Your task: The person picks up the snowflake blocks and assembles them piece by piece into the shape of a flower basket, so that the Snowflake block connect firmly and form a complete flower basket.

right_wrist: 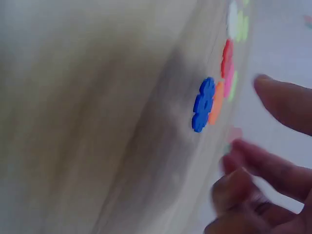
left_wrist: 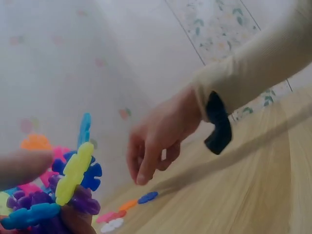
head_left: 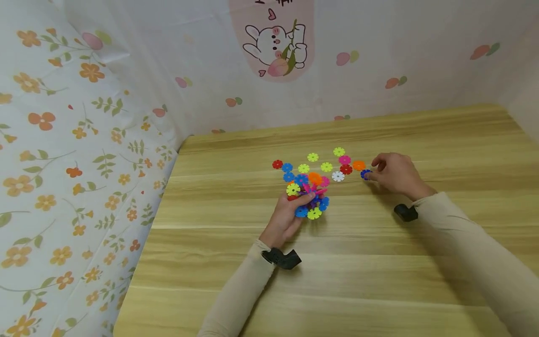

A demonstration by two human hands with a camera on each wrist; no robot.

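Note:
My left hand (head_left: 287, 218) grips a cluster of interlocked plastic snowflake discs (head_left: 314, 213), with pink, purple, blue, orange and yellow pieces jutting out at many angles. The thumb lies across the cluster, and the fingers behind it are mostly hidden. To the right, my right hand (head_left: 397, 174) hovers just over a dark blue disc (right_wrist: 204, 105) that lies flat on the table. A gap shows between its thumb (right_wrist: 287, 105) and the bent fingers, with nothing held. In the left wrist view, the right fingertips are above the dark blue disc (left_wrist: 148, 197), not touching it.
Loose discs lie on the wooden table (head_left: 337, 262) beyond the cluster: an orange one (head_left: 359, 165), a white one (head_left: 338, 176), a red one (head_left: 277, 164), and several yellow, pink and blue. A printed cloth (head_left: 202, 56) hangs behind the table's back edge.

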